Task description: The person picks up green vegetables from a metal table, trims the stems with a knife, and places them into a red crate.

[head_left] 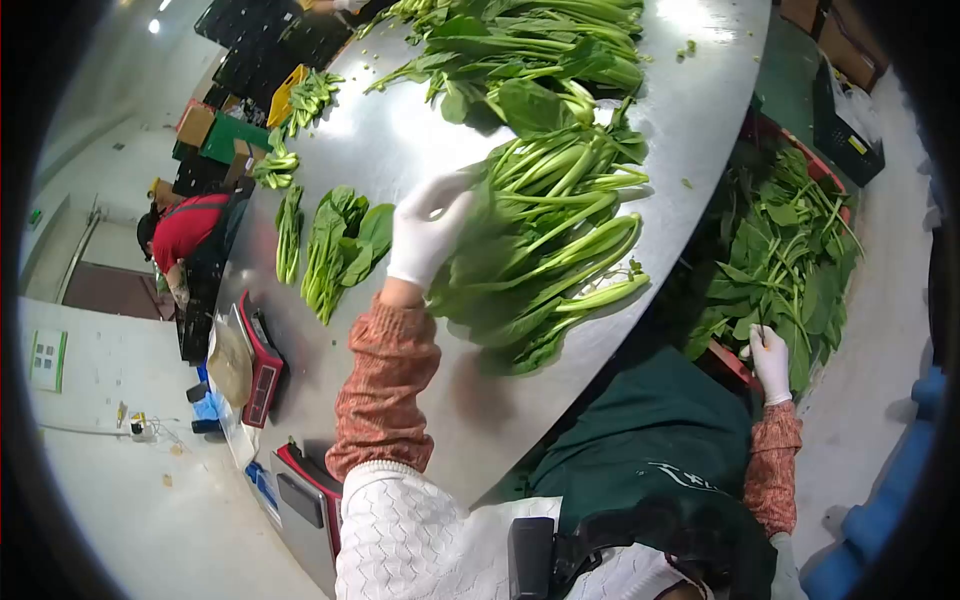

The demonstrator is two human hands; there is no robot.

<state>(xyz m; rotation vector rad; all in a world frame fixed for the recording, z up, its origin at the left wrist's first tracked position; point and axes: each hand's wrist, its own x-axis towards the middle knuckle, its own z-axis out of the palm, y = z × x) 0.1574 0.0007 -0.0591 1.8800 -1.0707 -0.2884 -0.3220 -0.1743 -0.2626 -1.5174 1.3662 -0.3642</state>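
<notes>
My left hand (pixel 430 232), in a white glove, is over the metal table with its fingers curled at the leafy end of a spread bunch of leafy greens (pixel 575 220). Leaves beside the fingers are blurred by motion and seem gripped. Pale green stalks of this bunch point right, toward the table edge. Down at the right, my right hand (pixel 771 364), also gloved, is at the near edge of a red crate (pixel 733 366) heaped with loose greens (pixel 785 265). Its fingers are closed among leaves and rim; what they hold is hidden.
A large pile of greens (pixel 540 45) lies at the far end of the metal table (pixel 450 395). Smaller bunches (pixel 335 250) lie left of my left hand. Two red scales (pixel 262 385) stand on the left. A person in red (pixel 190 230) bends beyond the table. A black crate (pixel 845 125) is far right.
</notes>
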